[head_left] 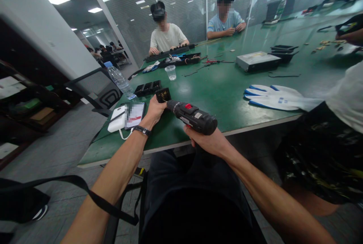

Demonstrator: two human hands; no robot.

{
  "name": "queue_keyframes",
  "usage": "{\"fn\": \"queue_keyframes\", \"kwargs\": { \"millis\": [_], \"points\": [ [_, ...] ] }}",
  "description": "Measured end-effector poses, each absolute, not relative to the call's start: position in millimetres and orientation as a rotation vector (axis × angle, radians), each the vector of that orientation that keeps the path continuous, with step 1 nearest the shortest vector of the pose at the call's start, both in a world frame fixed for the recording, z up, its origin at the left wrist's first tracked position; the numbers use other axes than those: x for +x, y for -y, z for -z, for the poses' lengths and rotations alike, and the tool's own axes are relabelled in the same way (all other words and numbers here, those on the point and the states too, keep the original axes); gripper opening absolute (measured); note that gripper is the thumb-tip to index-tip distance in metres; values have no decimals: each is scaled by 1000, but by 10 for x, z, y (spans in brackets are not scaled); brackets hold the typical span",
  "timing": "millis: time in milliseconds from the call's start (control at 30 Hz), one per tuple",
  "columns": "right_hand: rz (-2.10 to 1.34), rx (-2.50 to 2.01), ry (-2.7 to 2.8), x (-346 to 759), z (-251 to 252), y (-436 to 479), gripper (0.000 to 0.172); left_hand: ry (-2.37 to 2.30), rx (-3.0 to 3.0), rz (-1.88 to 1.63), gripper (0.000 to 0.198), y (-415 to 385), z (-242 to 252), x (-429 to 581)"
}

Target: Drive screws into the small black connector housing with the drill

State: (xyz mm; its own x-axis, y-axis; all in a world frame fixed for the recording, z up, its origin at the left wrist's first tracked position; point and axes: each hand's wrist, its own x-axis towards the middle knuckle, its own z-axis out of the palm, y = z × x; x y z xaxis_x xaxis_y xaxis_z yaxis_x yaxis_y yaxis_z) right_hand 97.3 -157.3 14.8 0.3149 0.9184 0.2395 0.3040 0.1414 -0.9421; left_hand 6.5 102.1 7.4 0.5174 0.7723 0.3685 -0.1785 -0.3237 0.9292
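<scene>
Our left hand [155, 112] grips the black part [163, 95], steadying it on the table [224, 92]. Our right hand [208, 142] clasps the drill [193, 117], aimed at it.

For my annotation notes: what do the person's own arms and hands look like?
Both arms are bare, with no sleeves in view. The left hand and right hand wear no gloves. A dark wristband circles the left wrist.
</scene>
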Motion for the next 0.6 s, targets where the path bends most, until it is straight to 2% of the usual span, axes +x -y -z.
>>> {"fn": "queue_keyframes", "kwargs": {
  "millis": [600],
  "points": [
    [-615, -1408, 1227, 952, -199, 1583, 16, -514, 1604, -1035, 55, -937, -136, 72]
  ]
}}
